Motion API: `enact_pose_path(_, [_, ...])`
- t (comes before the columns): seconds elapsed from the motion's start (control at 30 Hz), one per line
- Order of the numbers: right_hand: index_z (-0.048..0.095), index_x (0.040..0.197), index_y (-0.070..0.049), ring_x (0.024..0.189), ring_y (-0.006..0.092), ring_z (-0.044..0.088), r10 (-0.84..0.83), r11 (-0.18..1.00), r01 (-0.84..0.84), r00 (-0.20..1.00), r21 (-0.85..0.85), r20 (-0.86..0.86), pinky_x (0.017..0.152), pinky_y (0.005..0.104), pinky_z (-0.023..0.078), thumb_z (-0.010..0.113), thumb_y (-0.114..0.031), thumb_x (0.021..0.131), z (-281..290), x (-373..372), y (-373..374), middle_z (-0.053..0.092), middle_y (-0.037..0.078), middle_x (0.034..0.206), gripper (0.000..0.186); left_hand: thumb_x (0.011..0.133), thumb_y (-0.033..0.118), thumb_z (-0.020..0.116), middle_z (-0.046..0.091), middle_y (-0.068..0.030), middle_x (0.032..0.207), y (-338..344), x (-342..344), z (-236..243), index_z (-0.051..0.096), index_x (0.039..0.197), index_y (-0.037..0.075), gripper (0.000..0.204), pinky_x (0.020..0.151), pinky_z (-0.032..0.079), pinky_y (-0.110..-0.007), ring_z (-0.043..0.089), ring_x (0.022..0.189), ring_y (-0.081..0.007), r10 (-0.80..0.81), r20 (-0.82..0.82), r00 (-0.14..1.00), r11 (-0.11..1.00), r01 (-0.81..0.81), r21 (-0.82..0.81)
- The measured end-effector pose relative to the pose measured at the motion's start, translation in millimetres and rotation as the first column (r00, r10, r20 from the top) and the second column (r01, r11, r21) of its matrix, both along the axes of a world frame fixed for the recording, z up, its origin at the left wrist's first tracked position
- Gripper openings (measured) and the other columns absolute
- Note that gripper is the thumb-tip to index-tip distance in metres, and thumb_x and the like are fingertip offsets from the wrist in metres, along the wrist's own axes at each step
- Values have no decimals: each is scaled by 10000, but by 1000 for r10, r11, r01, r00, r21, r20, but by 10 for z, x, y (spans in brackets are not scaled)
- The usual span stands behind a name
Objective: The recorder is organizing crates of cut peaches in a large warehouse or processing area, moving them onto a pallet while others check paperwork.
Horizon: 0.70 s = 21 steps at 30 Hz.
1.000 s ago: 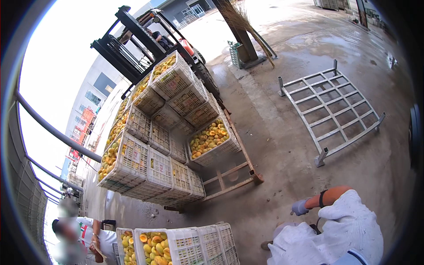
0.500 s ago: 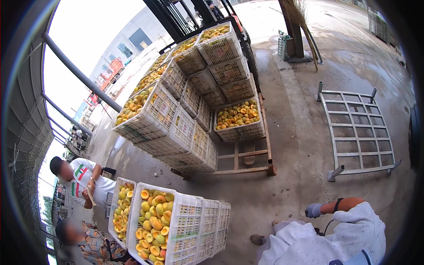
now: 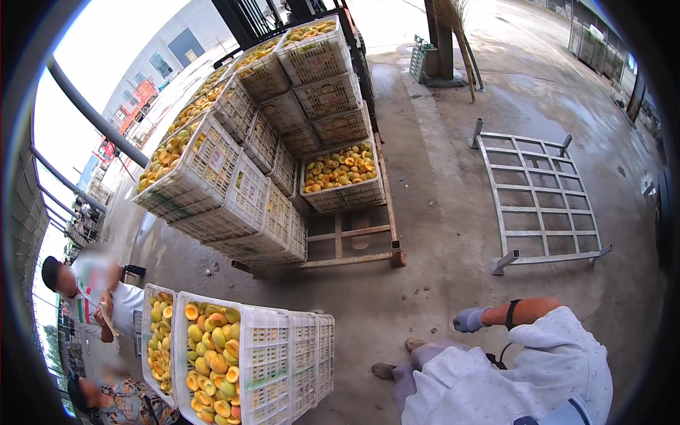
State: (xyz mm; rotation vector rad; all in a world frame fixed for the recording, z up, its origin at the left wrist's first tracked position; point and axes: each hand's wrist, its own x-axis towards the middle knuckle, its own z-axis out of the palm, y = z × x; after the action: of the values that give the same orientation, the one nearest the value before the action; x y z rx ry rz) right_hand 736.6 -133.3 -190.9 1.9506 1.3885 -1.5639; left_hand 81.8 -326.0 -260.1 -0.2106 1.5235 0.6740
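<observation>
Fruit crates point(image 3: 265, 361) stand stacked; whether the wearer's fingers spread or grip, I cannot tell.

Yard, wet in patches. Lower left: near crates point(image 3: 265, 358), white, stacked, tops full of halved yellow fruit point(image 3: 211, 358). Beyond, a taller load point(image 3: 202, 173) of similar crates on a rusty pallet point(image 3: 398, 258); one crate point(image 3: 347, 195) of it sits lower. Forklift point(image 3: 244, 20) just behind the load. Right: grey grate point(image 3: 538, 210) flat near the floor, corner posts up. Lower right: person in white point(image 3: 524, 365), gloved hand point(image 3: 469, 320) over bare floor point(image 3: 435, 283). Far left: worker point(image 3: 88, 290) with something pale in hand; another in patterned shirt point(image 3: 131, 406) beside the near crates.
</observation>
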Motion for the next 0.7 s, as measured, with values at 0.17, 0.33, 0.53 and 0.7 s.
enact_pose_path(0.17, [669,839,-86,595,247,646,-8,998,8,1000,-57,7,588,407,504,480,-356,916,63,-21,-61,668,86,696,338,929,456,514,579,-170,1165,-49,-32,56,567,1226,104,464,844,495,-478,584,1005,-356,17,-7,1000,1000,-17,-5])
enact_pose_path(0.33, [656,748,-66,541,229,633,-65,996,65,998,-65,-3,531,387,505,496,-382,910,119,-6,-129,652,71,647,390,929,458,512,577,-171,1170,-68,-89,145,565,1230,104,468,848,494,-479,583,1010,-358,78,-31,996,996,-77,32])
enact_pose_path(0.53, [647,724,-87,521,200,617,-166,982,163,986,-96,-16,503,356,490,516,-453,905,278,-48,-9,632,50,626,430,930,461,511,575,-173,1178,-47,-121,136,563,1235,104,473,853,493,-480,581,1017,-359,143,-41,989,987,-140,80])
enact_pose_path(0.7, [652,717,-114,518,188,613,-134,986,133,991,-102,1,498,351,483,534,-481,893,393,-54,134,628,34,621,423,930,463,509,573,-174,1183,193,-160,91,561,1239,104,477,857,491,-481,580,1022,-360,145,-32,989,984,-140,111])
